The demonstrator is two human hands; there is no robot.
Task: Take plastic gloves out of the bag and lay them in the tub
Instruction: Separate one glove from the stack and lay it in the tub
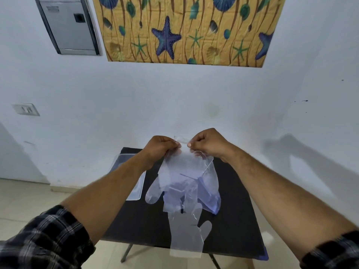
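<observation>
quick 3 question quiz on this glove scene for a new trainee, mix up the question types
1. True or false: both hands pinch the top edge of the clear bag above the black table.
2. Where is the tub? A) at the table's left edge, partly behind the left forearm B) on the floor C) held in the right hand
3. Fill in: a loose glove lies flat at the table's ____ edge.

Key: 1 true, left hand and right hand grip it. 2 A. 3 near.
</observation>
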